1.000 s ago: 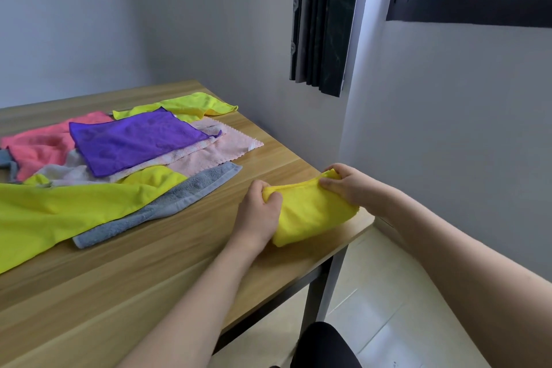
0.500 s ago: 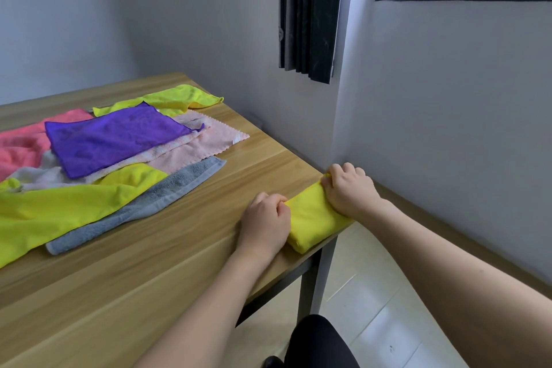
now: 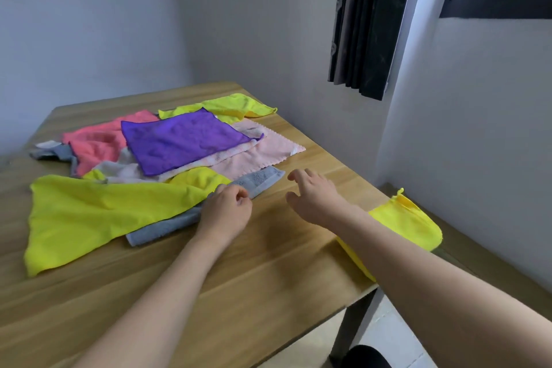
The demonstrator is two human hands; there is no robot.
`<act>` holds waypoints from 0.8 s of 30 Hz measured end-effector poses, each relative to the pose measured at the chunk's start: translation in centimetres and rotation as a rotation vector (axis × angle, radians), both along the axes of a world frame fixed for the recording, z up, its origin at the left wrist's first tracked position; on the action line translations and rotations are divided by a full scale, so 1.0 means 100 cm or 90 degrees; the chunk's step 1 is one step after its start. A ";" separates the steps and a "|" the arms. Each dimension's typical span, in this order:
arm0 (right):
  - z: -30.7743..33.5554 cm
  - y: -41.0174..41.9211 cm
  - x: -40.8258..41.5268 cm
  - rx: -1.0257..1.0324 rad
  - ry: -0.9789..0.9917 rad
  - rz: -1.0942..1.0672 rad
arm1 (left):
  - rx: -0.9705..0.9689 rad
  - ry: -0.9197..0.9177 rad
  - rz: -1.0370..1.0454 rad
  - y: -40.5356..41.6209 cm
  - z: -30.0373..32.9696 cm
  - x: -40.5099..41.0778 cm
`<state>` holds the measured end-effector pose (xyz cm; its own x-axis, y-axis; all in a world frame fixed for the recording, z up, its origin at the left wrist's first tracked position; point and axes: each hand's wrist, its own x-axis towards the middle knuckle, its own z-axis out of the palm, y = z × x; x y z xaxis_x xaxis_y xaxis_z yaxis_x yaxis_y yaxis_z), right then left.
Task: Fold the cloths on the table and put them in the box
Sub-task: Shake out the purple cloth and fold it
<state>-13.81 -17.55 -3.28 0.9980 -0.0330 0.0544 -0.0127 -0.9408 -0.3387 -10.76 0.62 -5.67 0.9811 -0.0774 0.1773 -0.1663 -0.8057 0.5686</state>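
Where the right hand [image 3: 310,197] hovers spread — folded yellow cloth [image 3: 409,225], left hand [image 3: 225,212] pinching grey cloth [image 3: 257,182].

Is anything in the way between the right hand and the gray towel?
Nothing visible is. The right hand hovers open above bare table, just beside the gray towel. The left hand is already at the towel's edge, and a yellow cloth covers part of it farther left.

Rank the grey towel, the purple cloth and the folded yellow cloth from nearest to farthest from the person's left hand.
Measured from the left hand:
1. Grey towel: right at its fingertips, partly under it.
2. Purple cloth: beyond it, on top of the pile.
3. Folded yellow cloth: far right, at the table's corner behind the right forearm.
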 end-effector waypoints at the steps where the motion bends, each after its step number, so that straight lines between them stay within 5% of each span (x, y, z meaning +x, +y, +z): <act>1: -0.005 0.011 0.007 0.017 0.010 0.003 | 0.027 0.001 0.002 0.009 0.000 0.007; 14: -0.054 0.049 0.046 0.023 -0.088 -0.082 | 0.391 0.018 -0.163 0.044 0.010 0.042; 20: -0.054 0.048 0.056 0.028 -0.083 -0.095 | 0.205 0.050 -0.169 0.049 0.025 0.054; 24: -0.050 0.047 0.082 0.056 -0.143 -0.088 | 0.153 -0.077 -0.095 0.064 0.032 0.075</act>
